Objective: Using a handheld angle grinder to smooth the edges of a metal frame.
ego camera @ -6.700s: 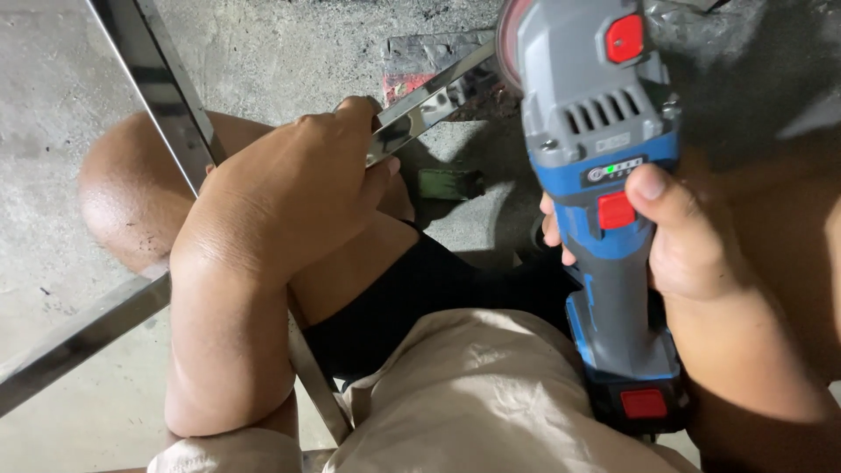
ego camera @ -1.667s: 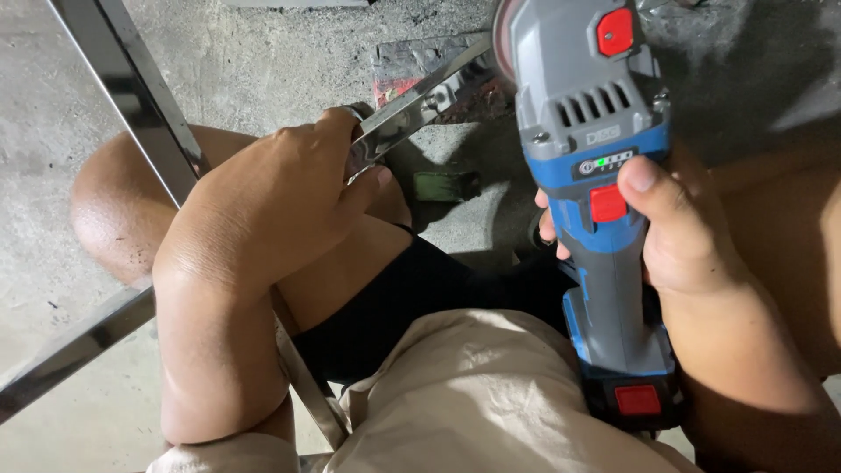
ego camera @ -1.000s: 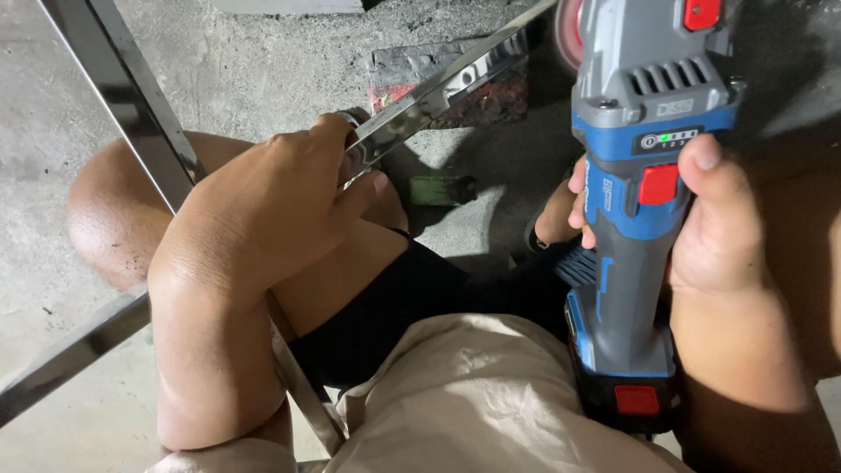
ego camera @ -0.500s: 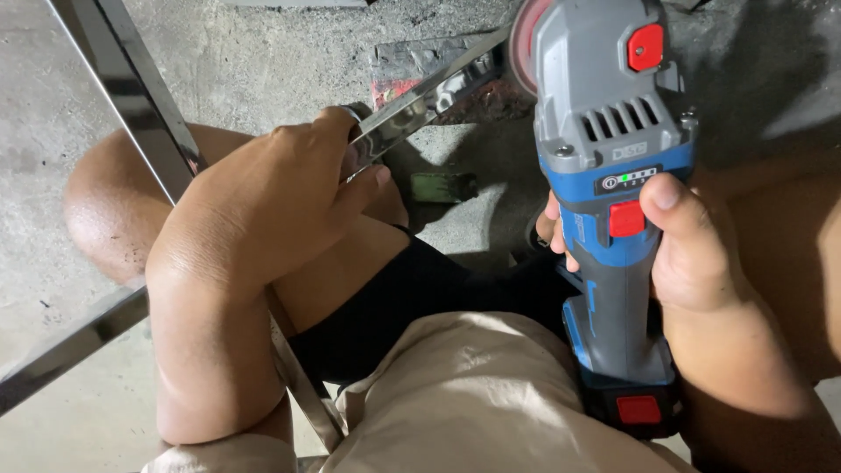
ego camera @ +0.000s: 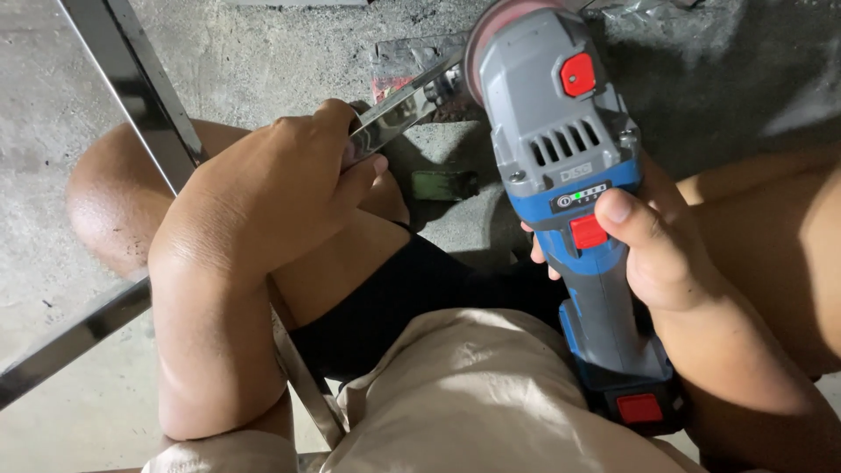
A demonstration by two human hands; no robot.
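Angle grinder [ego camera: 569,193], blue and grey cordless one, sits in my right hand [ego camera: 653,250], fingers wrapped tight round the body, thumb up by the red switch. Its disc is right at the shiny metal strip [ego camera: 399,109]. My left hand [ego camera: 272,197] is clenched on that strip, over the concrete floor [ego camera: 263,52].
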